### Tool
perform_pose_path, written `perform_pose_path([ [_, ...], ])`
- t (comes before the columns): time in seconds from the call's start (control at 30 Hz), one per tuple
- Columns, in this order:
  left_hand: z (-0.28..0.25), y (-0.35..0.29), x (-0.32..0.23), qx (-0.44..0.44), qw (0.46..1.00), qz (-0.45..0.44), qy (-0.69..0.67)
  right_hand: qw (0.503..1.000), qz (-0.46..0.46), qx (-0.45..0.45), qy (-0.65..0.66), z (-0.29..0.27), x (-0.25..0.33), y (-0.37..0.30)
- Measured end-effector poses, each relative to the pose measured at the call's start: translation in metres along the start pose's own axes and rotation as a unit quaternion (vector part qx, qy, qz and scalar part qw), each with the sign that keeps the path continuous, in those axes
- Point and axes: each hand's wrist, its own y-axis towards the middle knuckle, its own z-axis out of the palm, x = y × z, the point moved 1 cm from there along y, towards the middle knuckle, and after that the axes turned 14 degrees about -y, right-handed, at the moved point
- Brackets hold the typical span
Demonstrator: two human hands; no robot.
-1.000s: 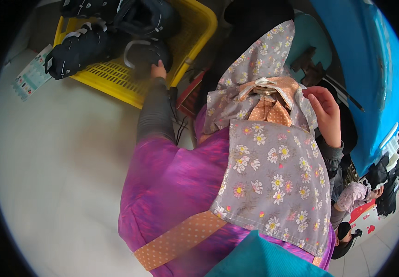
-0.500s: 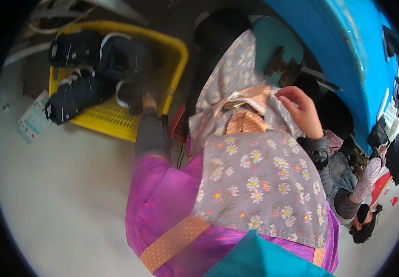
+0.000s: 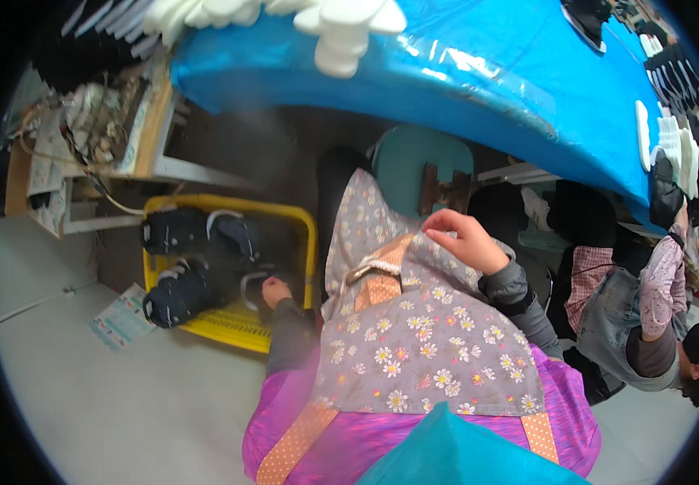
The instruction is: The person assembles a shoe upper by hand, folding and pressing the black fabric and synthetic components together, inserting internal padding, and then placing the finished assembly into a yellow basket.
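Observation:
My left hand (image 3: 275, 292) is inside the right part of a yellow plastic basket (image 3: 314, 250) on the left. Its fingers are curled at a dark piece with a pale curved rim (image 3: 253, 288), partly lost in shadow. Beside it in the basket lie several black bundles (image 3: 176, 297) with white trim, which look like shoe uppers. My right hand (image 3: 471, 242) hovers over the lap of my grey flowered apron (image 3: 438, 339). Its fingers are loosely bent and apart from the thumb, with nothing between them.
A blue-covered table (image 3: 479, 81) curves across the top, with white foot-shaped forms (image 3: 341, 32) at its edge. Beneath it is a teal stool (image 3: 406, 153). A printed sheet (image 3: 123, 317) lies by the basket. At right, a seated person (image 3: 648, 331) handles a black piece.
My view has tilted up, showing more of the table and the left bench. My left hand stays in the basket. My right hand stays over my lap, its fingers similarly bent.

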Motion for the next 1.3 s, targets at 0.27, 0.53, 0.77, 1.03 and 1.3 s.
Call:
perform_pose_path([
  [0.27,0.036,-0.054,-0.373,0.217,0.803,0.391,-0.393,0.993,-0.023,-0.07,0.092,-0.014,-0.005,-0.025],
  [0.53,0.067,-0.086,-0.603,0.304,0.769,0.5,-0.258,0.92,-0.306,-0.194,-0.151,-0.092,0.088,0.023],
  [0.77,0.088,-0.098,-0.57,0.211,0.744,0.563,-0.291,0.803,-0.327,-0.372,-0.331,-0.115,0.14,0.162],
  [1.03,0.112,-0.117,-0.57,0.242,0.773,0.526,-0.258,0.756,-0.239,-0.394,-0.465,-0.12,0.132,0.223],
  [1.3,0.117,-0.117,-0.575,0.387,0.674,0.489,-0.395,0.723,-0.216,-0.443,-0.484,-0.128,0.119,0.234],
])
